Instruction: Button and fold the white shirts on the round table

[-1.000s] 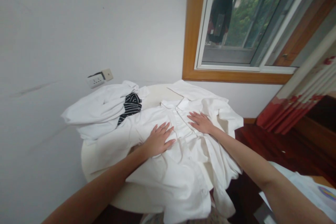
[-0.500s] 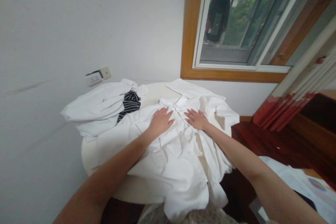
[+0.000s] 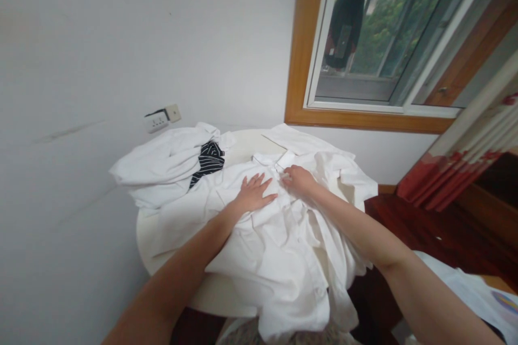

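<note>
A white collared shirt (image 3: 279,248) lies spread and wrinkled over a round table, its lower part hanging over the near edge. My left hand (image 3: 254,194) rests flat on the shirt's front, fingers spread. Just below the collar (image 3: 285,159), my right hand (image 3: 300,179) has its fingers curled in on the front edge of the shirt, pinching the cloth. The fingertips are partly hidden.
The cream round table (image 3: 246,143) stands against a white wall. At its left is a pile of white clothes (image 3: 162,159) with a black striped cloth (image 3: 208,161). A wall socket (image 3: 157,122), a wood-framed window (image 3: 309,116) and a red-and-white curtain (image 3: 429,178) are beyond.
My right hand has gone from lying flat with spread fingers to curling its fingers on the shirt near the collar. The left hand stays flat on the cloth. The view has shifted slightly left.
</note>
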`<control>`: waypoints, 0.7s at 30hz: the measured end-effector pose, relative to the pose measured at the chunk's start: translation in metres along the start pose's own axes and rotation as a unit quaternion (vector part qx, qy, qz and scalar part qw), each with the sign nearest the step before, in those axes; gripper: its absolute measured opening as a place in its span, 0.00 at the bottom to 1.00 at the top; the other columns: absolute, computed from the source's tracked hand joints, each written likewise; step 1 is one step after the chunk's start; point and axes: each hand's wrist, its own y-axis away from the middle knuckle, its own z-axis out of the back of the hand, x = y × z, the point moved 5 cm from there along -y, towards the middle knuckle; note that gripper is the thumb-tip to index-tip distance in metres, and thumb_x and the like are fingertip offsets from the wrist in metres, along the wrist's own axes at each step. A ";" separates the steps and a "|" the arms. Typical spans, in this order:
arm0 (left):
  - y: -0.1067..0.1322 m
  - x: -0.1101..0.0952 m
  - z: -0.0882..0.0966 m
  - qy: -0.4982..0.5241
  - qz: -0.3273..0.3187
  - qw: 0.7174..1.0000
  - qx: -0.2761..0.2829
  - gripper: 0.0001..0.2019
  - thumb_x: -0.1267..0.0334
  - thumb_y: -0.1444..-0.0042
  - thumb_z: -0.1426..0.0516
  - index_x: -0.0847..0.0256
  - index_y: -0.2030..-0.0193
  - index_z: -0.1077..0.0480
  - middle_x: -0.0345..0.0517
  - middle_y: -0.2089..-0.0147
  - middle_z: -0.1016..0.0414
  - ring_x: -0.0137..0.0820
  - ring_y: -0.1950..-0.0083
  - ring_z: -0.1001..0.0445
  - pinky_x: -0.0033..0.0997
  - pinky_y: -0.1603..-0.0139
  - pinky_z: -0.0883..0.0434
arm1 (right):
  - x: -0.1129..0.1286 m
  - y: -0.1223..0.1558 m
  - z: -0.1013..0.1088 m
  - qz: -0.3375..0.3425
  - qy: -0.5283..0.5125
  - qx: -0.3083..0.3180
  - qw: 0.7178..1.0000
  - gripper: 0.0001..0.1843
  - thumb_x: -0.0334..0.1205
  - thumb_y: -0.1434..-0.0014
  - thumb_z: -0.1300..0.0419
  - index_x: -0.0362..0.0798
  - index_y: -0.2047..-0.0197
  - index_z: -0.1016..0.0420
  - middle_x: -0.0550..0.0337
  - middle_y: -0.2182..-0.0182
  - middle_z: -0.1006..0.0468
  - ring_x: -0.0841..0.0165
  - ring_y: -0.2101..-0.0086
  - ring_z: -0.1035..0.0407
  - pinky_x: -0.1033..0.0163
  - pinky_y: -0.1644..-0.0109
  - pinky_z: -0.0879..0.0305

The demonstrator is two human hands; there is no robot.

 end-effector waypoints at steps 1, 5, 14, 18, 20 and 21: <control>0.000 0.000 0.000 0.002 -0.002 1.000 0.003 0.40 0.31 0.44 0.61 0.50 0.31 0.51 0.51 0.27 0.57 0.46 0.27 0.59 0.62 0.33 0.61 | 0.005 -0.003 -0.002 -0.005 0.011 0.009 1.000 0.21 0.48 0.38 0.46 0.46 0.47 0.27 0.45 0.53 0.24 0.57 0.53 0.29 0.61 0.53 0.35; 0.000 0.002 0.001 0.009 -0.004 1.000 0.003 0.39 0.32 0.44 0.60 0.49 0.31 0.49 0.51 0.27 0.57 0.46 0.27 0.59 0.62 0.33 0.61 | 0.015 -0.010 -0.009 -0.018 0.060 0.027 0.998 0.16 0.37 0.40 0.47 0.39 0.54 0.23 0.40 0.56 0.23 0.55 0.55 0.27 0.61 0.55 0.34; 0.000 0.003 -0.001 0.017 -0.008 1.000 -0.004 0.38 0.32 0.44 0.59 0.49 0.31 0.48 0.50 0.27 0.55 0.47 0.27 0.58 0.63 0.33 0.61 | 0.005 -0.045 0.020 -0.037 -0.049 0.050 0.997 0.14 0.39 0.41 0.45 0.42 0.61 0.20 0.51 0.69 0.18 0.65 0.64 0.24 0.69 0.60 0.35; 0.000 0.003 0.000 0.019 -0.005 1.000 -0.009 0.37 0.33 0.43 0.59 0.48 0.32 0.48 0.50 0.27 0.55 0.48 0.28 0.57 0.63 0.33 0.60 | 0.009 -0.047 0.000 -0.042 -0.104 0.077 0.991 0.13 0.38 0.41 0.44 0.42 0.65 0.19 0.53 0.72 0.18 0.66 0.67 0.24 0.68 0.59 0.34; 0.000 0.003 0.000 0.019 -0.005 1.000 -0.011 0.37 0.33 0.44 0.59 0.49 0.31 0.48 0.50 0.27 0.54 0.47 0.27 0.57 0.63 0.33 0.60 | 0.008 -0.044 -0.013 -0.041 -0.118 0.105 0.987 0.13 0.39 0.40 0.44 0.42 0.66 0.19 0.53 0.72 0.18 0.66 0.70 0.24 0.68 0.61 0.33; 0.001 0.003 0.000 0.020 -0.007 1.000 -0.012 0.37 0.33 0.44 0.58 0.49 0.31 0.48 0.50 0.28 0.54 0.47 0.27 0.57 0.62 0.33 0.60 | 0.006 -0.044 -0.017 -0.043 -0.130 0.118 0.984 0.14 0.39 0.39 0.45 0.42 0.66 0.19 0.53 0.72 0.18 0.68 0.71 0.24 0.69 0.63 0.33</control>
